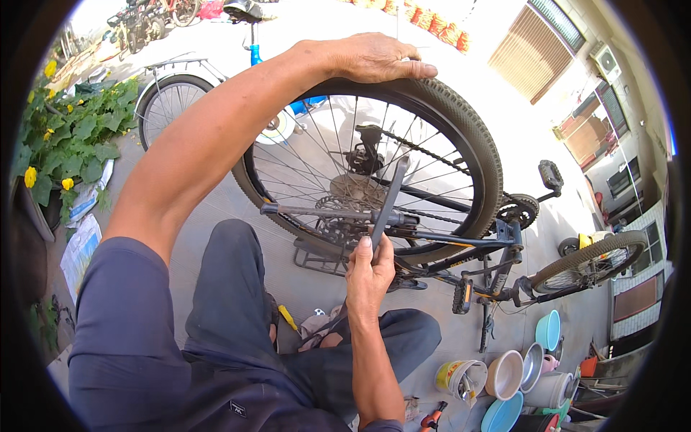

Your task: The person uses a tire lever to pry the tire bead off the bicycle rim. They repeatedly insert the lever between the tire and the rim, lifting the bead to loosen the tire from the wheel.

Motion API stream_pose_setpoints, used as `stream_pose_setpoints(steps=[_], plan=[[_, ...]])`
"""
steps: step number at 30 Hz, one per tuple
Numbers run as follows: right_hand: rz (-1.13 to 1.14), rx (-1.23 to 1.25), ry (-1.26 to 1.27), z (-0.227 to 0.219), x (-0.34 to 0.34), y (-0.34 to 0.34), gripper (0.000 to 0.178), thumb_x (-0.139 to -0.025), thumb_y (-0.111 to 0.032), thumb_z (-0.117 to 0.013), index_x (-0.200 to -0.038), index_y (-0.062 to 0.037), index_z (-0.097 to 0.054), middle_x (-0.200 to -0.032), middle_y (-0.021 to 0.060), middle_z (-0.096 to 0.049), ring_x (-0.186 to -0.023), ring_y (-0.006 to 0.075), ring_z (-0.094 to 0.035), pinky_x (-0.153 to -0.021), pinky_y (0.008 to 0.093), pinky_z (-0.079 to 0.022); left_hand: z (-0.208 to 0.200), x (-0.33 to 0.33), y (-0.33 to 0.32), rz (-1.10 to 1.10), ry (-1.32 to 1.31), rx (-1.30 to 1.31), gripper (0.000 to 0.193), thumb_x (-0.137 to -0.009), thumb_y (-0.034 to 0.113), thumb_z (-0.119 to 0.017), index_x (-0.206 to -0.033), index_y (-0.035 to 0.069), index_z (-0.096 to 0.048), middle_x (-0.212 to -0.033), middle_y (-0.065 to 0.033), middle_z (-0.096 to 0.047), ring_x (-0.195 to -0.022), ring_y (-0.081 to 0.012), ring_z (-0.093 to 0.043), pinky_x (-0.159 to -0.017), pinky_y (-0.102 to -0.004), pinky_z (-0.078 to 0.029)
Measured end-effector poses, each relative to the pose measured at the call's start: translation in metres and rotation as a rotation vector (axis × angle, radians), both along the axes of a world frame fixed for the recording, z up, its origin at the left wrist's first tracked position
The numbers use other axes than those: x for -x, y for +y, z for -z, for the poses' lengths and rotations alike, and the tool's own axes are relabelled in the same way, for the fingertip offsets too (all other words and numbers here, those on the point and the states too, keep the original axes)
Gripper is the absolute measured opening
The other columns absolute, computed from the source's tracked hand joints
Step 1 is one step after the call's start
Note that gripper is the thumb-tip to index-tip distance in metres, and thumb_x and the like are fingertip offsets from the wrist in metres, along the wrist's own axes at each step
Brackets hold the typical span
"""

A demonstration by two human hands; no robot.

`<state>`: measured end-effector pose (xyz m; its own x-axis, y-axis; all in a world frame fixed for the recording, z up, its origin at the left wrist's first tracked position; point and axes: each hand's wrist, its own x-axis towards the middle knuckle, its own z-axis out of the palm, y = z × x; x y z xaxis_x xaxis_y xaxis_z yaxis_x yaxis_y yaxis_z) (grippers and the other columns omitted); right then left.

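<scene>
My left hand (pixel 378 59) reaches across and is closed over the top of the rear tire (pixel 461 108) of a black bicycle. Low by the wheel's hub, my right hand (pixel 369 277) grips a long, flat grey wrench (pixel 391 198), thumb laid along it. The wrench slants up in front of the spokes, its upper end apart from my fingers; whether its lower end sits on the axle nut is hidden by my hand. Around the hub are a brake disc (pixel 335 216), a derailleur (pixel 366 150) and the chain (pixel 425 153).
The bicycle's front wheel (pixel 590 266), pedal (pixel 463 296) and crank stand to the right. A bucket of tools (pixel 461 381) and several basins (pixel 548 330) are at lower right. A yellow-handled tool (pixel 288 317) lies by my foot. Leafy plants (pixel 79 137) and another bicycle's wheel (pixel 171 108) are at left.
</scene>
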<state>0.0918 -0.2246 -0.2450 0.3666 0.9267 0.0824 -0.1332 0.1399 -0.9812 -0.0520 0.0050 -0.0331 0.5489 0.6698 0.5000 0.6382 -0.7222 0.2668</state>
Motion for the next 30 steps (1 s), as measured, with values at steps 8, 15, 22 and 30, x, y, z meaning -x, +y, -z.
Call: stream_pose_setpoints(steps=[8,15,22,30], plan=[[0.055,0.077,-0.054,0.015,-0.039,-0.025,0.02,-0.098,-0.021,-0.068,-0.098,-0.0071,-0.053,-0.065,-0.0057,-0.046,-0.047,0.001,-0.037,-0.039,0.0184,-0.028,0.046,0.094,-0.016,-0.092,-0.124,0.15,0.065,-0.101,0.068,-0.033,-0.101,0.008,-0.06,-0.085,-0.0085,-0.053,-0.085,-0.0226,-0.054,-0.084,-0.0382,-0.045],[0.088,-0.029,-0.364,-0.023,-0.055,-0.009,0.028,-0.102,-0.016,-0.06,-0.126,-0.0012,-0.064,-0.073,-0.0048,-0.052,-0.056,0.0007,-0.041,-0.046,0.0178,-0.032,0.037,0.078,-0.007,-0.066,-0.091,0.176,0.065,-0.101,0.066,-0.038,-0.112,0.007,-0.064,-0.093,-0.0117,-0.062,-0.094,-0.0265,-0.059,-0.087,-0.0396,-0.047],[0.239,-0.134,-0.948,-0.081,-0.089,0.021,0.024,-0.1,-0.009,-0.06,-0.122,-0.0007,-0.067,-0.075,0.0077,-0.066,-0.063,0.0109,-0.06,-0.057,0.0286,-0.048,0.016,0.014,-0.016,-0.172,0.114,-0.083,0.078,-0.094,0.076,-0.039,-0.105,0.005,-0.069,-0.079,-0.0145,-0.067,-0.086,-0.0301,-0.07,-0.078,-0.043,-0.054],[0.285,-0.193,-1.478,-0.148,-0.136,0.039,0.023,-0.1,-0.016,-0.062,-0.115,-0.0003,-0.068,-0.089,0.0148,-0.069,-0.073,0.0283,-0.067,-0.065,0.0395,-0.051,0.005,-0.014,0.004,-0.172,0.112,-0.105,0.078,-0.095,0.074,-0.039,-0.079,0.005,-0.073,-0.07,-0.0159,-0.067,-0.073,-0.0317,-0.068,-0.071,-0.0452,-0.052]])
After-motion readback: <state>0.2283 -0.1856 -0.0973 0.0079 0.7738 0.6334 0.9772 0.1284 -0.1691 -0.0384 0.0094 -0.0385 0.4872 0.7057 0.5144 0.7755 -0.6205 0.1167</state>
